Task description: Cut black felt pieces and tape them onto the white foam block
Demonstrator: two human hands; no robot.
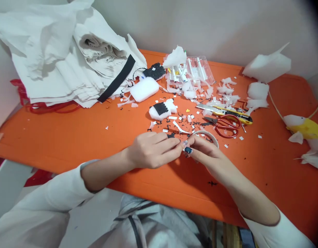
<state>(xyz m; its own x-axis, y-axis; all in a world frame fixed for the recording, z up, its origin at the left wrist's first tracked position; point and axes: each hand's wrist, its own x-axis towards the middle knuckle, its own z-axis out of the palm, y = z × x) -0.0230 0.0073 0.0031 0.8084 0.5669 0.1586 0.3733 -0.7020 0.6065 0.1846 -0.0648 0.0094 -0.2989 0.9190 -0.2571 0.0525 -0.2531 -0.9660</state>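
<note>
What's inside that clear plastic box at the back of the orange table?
The clear box holds white markers lying side by side. A white foam scrap covers its left part, so what lies beneath it cannot be seen.

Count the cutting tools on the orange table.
2. Red-handled scissors lie just beyond the right hand; a yellow utility knife lies right behind them, touching or nearly so. More could be hidden under the foam scraps or paper stack.
</note>
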